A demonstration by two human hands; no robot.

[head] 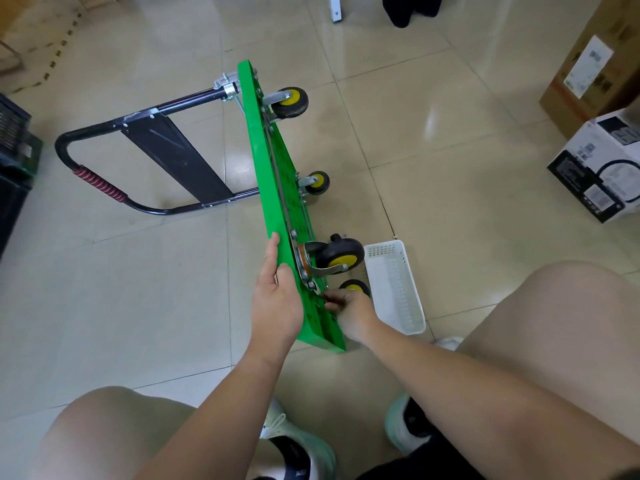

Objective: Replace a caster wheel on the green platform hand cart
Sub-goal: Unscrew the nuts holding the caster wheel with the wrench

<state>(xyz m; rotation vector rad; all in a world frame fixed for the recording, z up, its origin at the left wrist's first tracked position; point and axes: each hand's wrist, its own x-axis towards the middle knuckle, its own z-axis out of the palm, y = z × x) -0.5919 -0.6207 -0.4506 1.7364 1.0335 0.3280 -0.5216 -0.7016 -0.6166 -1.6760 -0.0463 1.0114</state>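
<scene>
Head cam: green cart (pixel 273 188) tipped on its long edge on the floor (pixel 138 306), dead center, near caster (pixel 341 256) poking toward 3 o'clock. The left hand (pixel 277 303) has its grip round the top edge, and the right hand (pixel 351 308) pinches a small wrench (pixel 316 289) at the caster plate. White basket (pixel 394 285) sits just beside, at 3.

Basket (pixel 394 292) close beside near caster (pixel 341 255)

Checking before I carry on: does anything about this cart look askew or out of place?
The green platform stands tipped on its long edge, wheels pointing sideways, handle flat on the floor. The left hand holds it up; the right hand pinches a small tool at the caster plate. Nothing looks spilled or broken.
</scene>
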